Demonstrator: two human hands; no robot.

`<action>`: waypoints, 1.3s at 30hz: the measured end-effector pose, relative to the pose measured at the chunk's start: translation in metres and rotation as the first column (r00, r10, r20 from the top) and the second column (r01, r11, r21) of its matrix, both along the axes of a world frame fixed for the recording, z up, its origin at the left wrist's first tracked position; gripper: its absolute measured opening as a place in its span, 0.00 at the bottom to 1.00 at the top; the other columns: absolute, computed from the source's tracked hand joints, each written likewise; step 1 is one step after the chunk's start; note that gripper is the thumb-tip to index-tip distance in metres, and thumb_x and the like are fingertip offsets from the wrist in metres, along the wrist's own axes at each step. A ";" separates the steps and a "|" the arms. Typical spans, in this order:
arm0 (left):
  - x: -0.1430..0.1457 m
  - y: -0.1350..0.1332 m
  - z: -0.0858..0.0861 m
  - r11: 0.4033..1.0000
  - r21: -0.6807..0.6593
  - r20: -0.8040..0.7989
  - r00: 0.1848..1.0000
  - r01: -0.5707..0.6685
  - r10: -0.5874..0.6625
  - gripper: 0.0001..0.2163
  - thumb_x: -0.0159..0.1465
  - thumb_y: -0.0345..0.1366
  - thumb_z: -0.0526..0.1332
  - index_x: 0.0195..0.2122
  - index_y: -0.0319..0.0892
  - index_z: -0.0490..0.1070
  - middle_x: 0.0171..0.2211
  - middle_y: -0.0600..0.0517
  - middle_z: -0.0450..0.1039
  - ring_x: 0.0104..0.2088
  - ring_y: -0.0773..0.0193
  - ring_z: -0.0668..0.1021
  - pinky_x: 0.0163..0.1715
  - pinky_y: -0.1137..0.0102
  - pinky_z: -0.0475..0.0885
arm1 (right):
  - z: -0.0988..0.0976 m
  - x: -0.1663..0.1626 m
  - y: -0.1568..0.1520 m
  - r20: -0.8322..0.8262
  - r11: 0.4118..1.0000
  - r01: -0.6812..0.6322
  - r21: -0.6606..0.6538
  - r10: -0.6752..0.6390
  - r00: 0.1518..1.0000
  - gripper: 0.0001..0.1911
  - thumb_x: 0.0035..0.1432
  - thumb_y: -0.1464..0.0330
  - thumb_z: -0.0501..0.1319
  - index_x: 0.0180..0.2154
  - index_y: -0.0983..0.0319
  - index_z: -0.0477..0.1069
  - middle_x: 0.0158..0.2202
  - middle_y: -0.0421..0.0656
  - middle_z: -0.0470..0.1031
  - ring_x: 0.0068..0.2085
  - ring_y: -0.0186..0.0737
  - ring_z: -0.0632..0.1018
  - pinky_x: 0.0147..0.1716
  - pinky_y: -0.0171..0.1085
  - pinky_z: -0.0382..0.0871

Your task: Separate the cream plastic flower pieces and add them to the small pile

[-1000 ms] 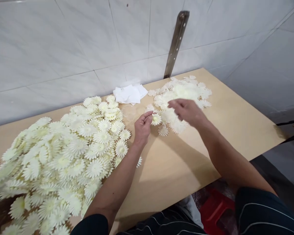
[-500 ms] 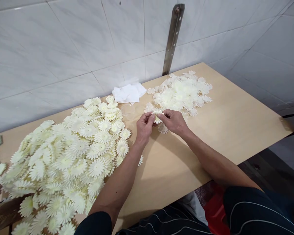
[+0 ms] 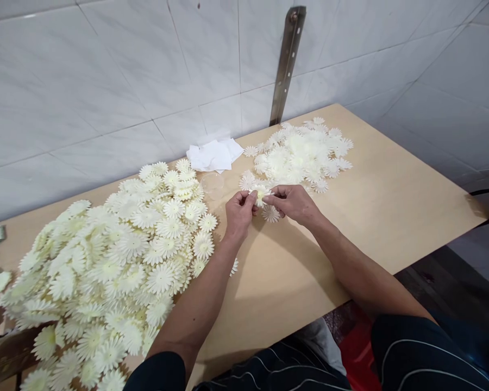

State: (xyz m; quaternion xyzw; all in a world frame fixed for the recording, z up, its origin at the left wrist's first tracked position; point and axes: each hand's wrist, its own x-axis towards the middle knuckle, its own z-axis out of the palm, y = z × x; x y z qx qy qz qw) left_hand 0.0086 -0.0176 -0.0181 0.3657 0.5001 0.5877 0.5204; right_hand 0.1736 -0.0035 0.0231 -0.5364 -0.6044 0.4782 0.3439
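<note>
A: What are your hands doing just now?

B: Your left hand [image 3: 239, 214] is pinching one edge of a pale flower [image 3: 259, 194] between thumb and fingers, and your right hand [image 3: 294, 203] is pinching its opposite edge. You are holding it between them, its yellowish middle showing.

A: And what is lying close by?

B: A loose flower [image 3: 271, 214] is lying on the table [image 3: 375, 217] near your right fingers; whether they are touching it, you can't tell from here. A clear round piece [image 3: 212, 185] is lying beyond your left hand.

A: Farther out?

B: Just past your right hand, a flatter heap of whitish flowers [image 3: 301, 155] is spreading. On your left, a big mound of cream flowers [image 3: 122, 260] is covering the table, some of its flowers showing yellowish centres. White paper pieces [image 3: 214, 155] are resting near the back edge, between the two piles.

A: What is standing behind?

B: A slotted metal strip [image 3: 285, 70] is leaning upward before the tiled wall [image 3: 126, 70].
</note>
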 end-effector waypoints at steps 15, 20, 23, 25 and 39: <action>-0.002 0.002 0.005 0.999 -0.042 0.111 0.994 0.002 0.003 0.23 0.56 0.54 0.79 0.34 0.43 0.71 0.24 0.60 0.68 0.21 0.72 0.72 0.21 0.75 0.66 | 0.008 0.032 0.008 -0.272 0.987 0.158 -0.008 -0.154 0.950 0.29 0.44 0.45 0.81 0.25 0.59 0.72 0.23 0.38 0.70 0.23 0.32 0.68 0.19 0.34 0.66; -0.002 0.001 0.006 0.999 -0.055 0.123 0.992 0.003 0.004 0.23 0.54 0.52 0.80 0.38 0.42 0.75 0.26 0.59 0.70 0.20 0.72 0.72 0.20 0.74 0.65 | 0.012 0.035 0.010 -0.282 0.986 0.168 -0.019 -0.167 0.945 0.25 0.42 0.51 0.81 0.30 0.60 0.76 0.23 0.36 0.69 0.23 0.31 0.67 0.19 0.35 0.66; -0.003 0.001 0.008 0.997 -0.064 0.164 0.986 0.036 -0.026 0.24 0.50 0.50 0.81 0.40 0.42 0.77 0.25 0.59 0.71 0.20 0.71 0.73 0.20 0.74 0.65 | 0.013 0.035 0.011 -0.298 0.982 0.187 -0.011 -0.182 0.937 0.26 0.39 0.52 0.82 0.32 0.60 0.76 0.24 0.35 0.70 0.23 0.31 0.68 0.18 0.34 0.66; -0.003 -0.001 0.010 0.992 -0.077 0.208 0.975 0.100 -0.082 0.24 0.49 0.50 0.81 0.40 0.42 0.77 0.26 0.57 0.73 0.21 0.70 0.73 0.20 0.73 0.66 | 0.013 0.036 0.011 -0.295 0.982 0.190 -0.011 -0.185 0.938 0.27 0.38 0.51 0.82 0.30 0.59 0.75 0.23 0.35 0.69 0.22 0.31 0.68 0.18 0.34 0.66; -0.004 -0.005 0.020 0.937 -0.168 0.316 0.917 0.305 -0.242 0.21 0.52 0.49 0.80 0.38 0.42 0.77 0.27 0.53 0.76 0.21 0.68 0.73 0.20 0.72 0.65 | 0.016 0.028 0.008 -0.353 0.990 0.107 -0.089 -0.131 0.926 0.22 0.36 0.61 0.80 0.32 0.59 0.73 0.23 0.34 0.72 0.24 0.31 0.69 0.18 0.32 0.66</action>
